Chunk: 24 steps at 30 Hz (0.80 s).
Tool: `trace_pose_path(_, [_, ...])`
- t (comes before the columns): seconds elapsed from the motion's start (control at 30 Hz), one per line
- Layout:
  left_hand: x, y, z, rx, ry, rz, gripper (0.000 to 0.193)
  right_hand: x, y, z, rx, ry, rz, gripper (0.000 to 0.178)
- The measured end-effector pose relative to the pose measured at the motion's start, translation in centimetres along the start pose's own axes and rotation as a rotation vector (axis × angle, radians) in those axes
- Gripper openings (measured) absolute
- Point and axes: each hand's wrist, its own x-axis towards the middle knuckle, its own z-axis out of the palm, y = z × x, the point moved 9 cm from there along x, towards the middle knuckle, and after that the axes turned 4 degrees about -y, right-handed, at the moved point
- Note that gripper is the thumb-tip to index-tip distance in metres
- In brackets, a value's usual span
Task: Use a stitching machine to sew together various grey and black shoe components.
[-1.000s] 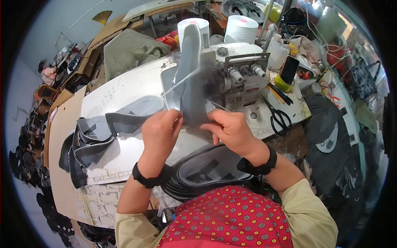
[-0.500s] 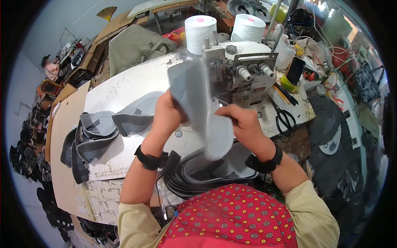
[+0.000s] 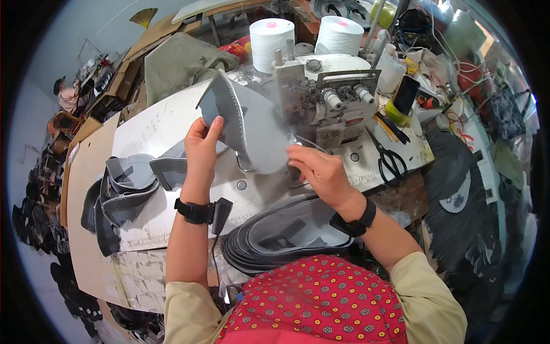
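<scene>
A curved grey shoe upper with a stitched edge is held up in front of the sewing machine. My left hand grips its left side, thumb on the near face. At its lower right edge, the fingers of my right hand are pinched together on the rim. The moving right end of the piece is slightly blurred. Below my hands lies a nested stack of grey shoe uppers, close to my lap. More folded uppers rest on the white tabletop to the left.
Two white thread cones stand behind the machine. Black scissors lie right of it, near a phone in a yellow-green holder. A grey cloth covers the far left of the table. Dark fringed material hangs at the right.
The shoe upper has swung from nearly edge-on to showing its broad face. My left hand has moved left with it, and my right hand has shifted slightly left.
</scene>
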Motion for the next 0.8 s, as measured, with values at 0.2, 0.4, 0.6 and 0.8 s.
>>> trace_pose_path(0.2, [-6.3, 0.0, -0.5, 0.321, -0.225, -0.453, 0.042, 0.7, 0.4, -0.8, -0.021, 0.104, -0.031, 0.028])
trace_pose_path(0.4, [-11.0, 1.9, 3.6, 0.506, -0.380, -0.444, 0.041, 0.5, 1.3, -0.4, 0.003, 0.042, 0.065, 0.030])
trace_pose_path(0.6, [-9.5, 6.7, 7.8, 0.686, -0.496, 0.414, 0.024, -2.0, -0.2, -3.0, -0.057, 0.016, 0.193, 0.020])
trace_pose_path(0.8, [-0.8, -2.2, 1.5, 0.114, -0.257, -0.121, 0.015, -6.4, -0.6, 0.1, -0.312, -0.378, 0.062, 0.026])
